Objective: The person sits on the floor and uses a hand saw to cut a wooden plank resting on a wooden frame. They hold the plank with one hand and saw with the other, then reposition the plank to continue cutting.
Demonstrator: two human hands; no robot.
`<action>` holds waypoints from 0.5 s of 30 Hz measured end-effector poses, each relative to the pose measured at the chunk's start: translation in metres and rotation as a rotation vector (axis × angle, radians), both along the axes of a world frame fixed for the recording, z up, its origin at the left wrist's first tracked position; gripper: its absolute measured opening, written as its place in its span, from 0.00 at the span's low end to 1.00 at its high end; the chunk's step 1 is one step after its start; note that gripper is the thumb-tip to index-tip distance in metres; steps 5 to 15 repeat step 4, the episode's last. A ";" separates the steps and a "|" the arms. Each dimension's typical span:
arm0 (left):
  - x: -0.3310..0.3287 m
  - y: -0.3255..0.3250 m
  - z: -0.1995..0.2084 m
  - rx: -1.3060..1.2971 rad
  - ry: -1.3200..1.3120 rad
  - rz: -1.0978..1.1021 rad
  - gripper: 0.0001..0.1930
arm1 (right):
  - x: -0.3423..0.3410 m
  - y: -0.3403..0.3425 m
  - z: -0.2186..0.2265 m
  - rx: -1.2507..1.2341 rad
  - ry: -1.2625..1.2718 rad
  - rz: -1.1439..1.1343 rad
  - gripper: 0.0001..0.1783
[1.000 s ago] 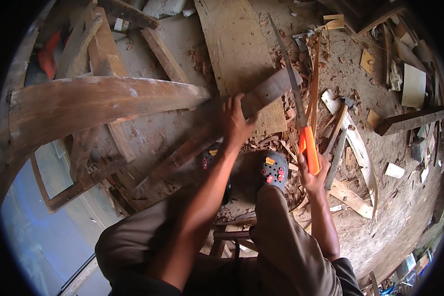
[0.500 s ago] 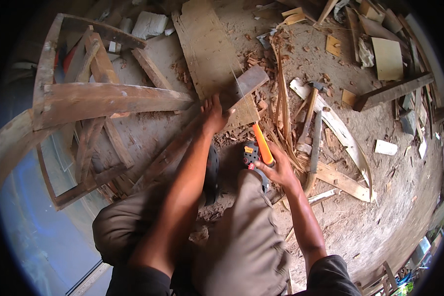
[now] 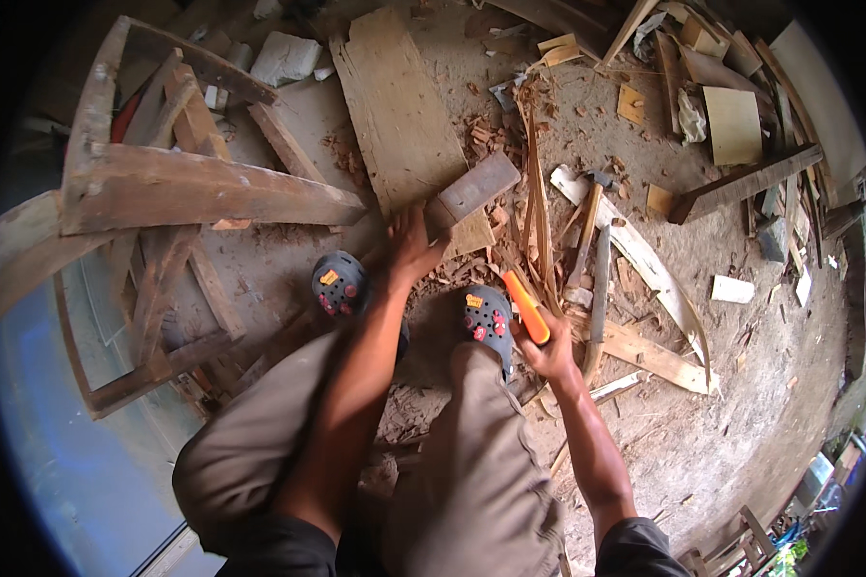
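Observation:
My left hand (image 3: 414, 252) presses on a dark wooden beam (image 3: 479, 187), its fingers curled over it and the thumb to the right. The beam's far end lies across a flat plywood board (image 3: 399, 106). My right hand (image 3: 548, 348) is closed around the orange handle of a saw (image 3: 526, 306), to the right of the beam; its thin blade is hard to make out now. My left clog (image 3: 339, 283) is over the beam's near stretch, left of my forearm. The right clog (image 3: 487, 317) stands beside the saw handle.
An old wooden frame (image 3: 212, 188) stands at the left. A hammer (image 3: 587, 226), a grey bar (image 3: 601, 288) and a pale curved plank (image 3: 654, 255) lie to the right. Wood chips and long splinters (image 3: 537, 192) litter the floor. Scrap boards (image 3: 733, 125) pile up at far right.
The saw handle has moved down and right with my right hand, away from the beam. My left foot has shifted left and forward. The left hand stays on the beam.

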State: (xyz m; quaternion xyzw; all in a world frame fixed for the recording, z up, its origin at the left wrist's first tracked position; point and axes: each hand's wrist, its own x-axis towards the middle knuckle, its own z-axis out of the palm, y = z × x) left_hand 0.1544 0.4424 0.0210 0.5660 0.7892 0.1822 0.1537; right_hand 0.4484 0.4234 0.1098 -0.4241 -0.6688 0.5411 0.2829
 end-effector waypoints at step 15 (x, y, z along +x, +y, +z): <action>-0.034 -0.012 -0.043 0.006 -0.259 0.054 0.38 | -0.025 0.007 -0.016 0.033 -0.046 0.096 0.09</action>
